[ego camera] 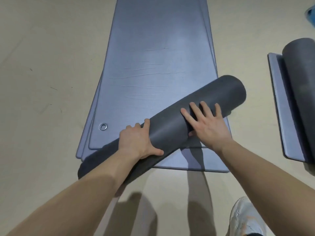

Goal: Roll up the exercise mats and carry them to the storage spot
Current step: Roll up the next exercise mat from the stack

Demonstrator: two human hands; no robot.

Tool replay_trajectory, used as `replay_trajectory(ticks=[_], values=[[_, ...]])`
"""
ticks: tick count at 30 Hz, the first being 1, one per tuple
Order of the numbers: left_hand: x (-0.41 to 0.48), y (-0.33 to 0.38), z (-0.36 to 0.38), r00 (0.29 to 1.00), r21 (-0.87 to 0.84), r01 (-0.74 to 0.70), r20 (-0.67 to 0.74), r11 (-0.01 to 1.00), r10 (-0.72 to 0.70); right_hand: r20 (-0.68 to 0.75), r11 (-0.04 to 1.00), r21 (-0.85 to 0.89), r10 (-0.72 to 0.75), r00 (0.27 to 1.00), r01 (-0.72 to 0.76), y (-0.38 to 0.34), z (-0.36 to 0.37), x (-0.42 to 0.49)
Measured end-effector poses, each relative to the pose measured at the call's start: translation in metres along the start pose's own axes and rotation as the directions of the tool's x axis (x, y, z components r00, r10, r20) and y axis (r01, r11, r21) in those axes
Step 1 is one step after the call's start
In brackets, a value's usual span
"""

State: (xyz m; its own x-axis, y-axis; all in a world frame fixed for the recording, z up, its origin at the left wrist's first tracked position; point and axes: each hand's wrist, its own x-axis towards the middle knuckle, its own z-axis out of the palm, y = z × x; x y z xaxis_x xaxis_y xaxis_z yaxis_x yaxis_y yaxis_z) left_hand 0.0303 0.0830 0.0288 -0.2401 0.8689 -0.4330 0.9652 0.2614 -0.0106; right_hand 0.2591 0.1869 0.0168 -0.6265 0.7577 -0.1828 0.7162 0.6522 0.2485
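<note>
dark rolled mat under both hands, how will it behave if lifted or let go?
The rolled mat is a smooth cylinder lying askew on the flat mats, so it probably rolls if released. The right hand presses flat near what looks like the loose flap, so it may spring open. It holds its tube shape under the left hand, suggesting thick foam, likely light.

Exercise or gym room, bare beige floor (42, 68), stack of flat blue-grey mats (153, 57) with metal eyelet (103, 126), another rolled mat (301, 86) on right
</note>
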Motion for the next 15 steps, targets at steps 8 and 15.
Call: replay_trajectory(ticks=[8, 15], values=[[-0.035, 0.075, 0.047, 0.997, -0.5, 0.075, 0.059, 0.863, -0.053, 0.613, 0.219, 0.72, 0.244, 0.751, -0.659, -0.014, 0.002, -0.042], [-0.033, 0.093, 0.039, 0.998, -0.705, 0.051, 0.066, 0.708, -0.007, 0.598, -0.365, 0.774, 0.15, 0.787, -0.518, -0.025, 0.03, -0.067]])
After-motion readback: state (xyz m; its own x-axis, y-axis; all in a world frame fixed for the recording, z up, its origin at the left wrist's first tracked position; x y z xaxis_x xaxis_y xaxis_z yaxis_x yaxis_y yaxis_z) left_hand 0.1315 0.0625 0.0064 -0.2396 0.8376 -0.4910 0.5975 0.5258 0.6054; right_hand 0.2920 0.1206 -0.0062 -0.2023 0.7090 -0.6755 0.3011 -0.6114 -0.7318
